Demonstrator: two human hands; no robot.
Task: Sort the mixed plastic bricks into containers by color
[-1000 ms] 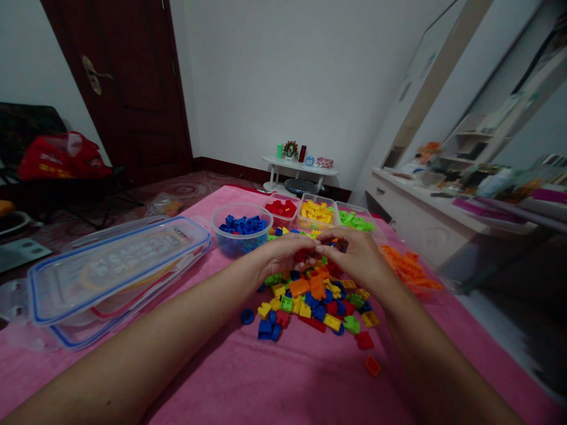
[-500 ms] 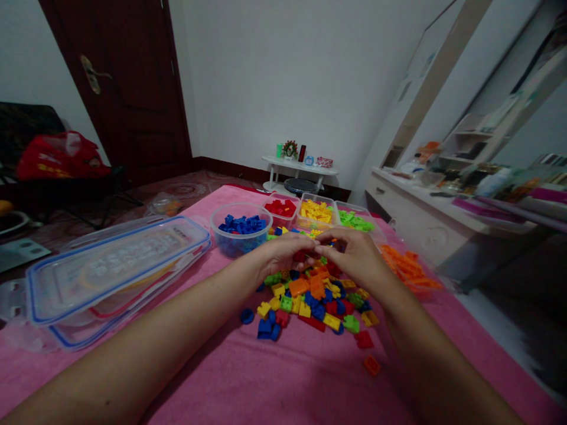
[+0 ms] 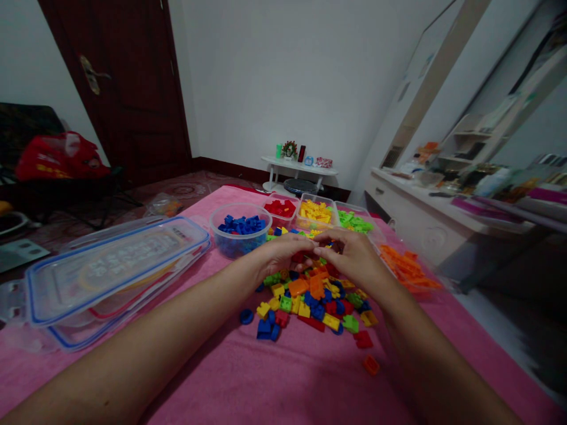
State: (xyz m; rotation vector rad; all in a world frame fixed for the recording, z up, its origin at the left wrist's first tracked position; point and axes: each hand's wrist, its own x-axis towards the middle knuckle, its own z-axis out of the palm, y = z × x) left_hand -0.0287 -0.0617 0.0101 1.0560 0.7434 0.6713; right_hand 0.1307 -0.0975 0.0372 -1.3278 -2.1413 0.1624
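Observation:
Both hands meet over a loose pile of mixed-colour toy building bricks (image 3: 310,295). My left hand (image 3: 287,251) has its fingers curled, with a bit of red showing beneath them; whether that is held or lies in the pile is unclear. Fingertips of my right hand (image 3: 343,248) are bent down and touch those of the left. What the fingers pinch between them is hidden. Behind the hands stand a round tub of blue bricks (image 3: 241,225) and boxes of red bricks (image 3: 280,208), yellow bricks (image 3: 315,211) and green bricks (image 3: 355,221). Orange bricks (image 3: 407,265) fill a box at right.
Stacked clear lids with blue rims (image 3: 115,265) lie on the pink cloth (image 3: 248,378) at left. One orange brick (image 3: 371,365) lies apart near the front. A white dresser (image 3: 411,206) stands to the right, and a small white table (image 3: 301,164) is by the wall.
Both hands stay nearly still over the pile, fingertips together, with only slight finger movement. The bricks and boxes have not visibly moved.

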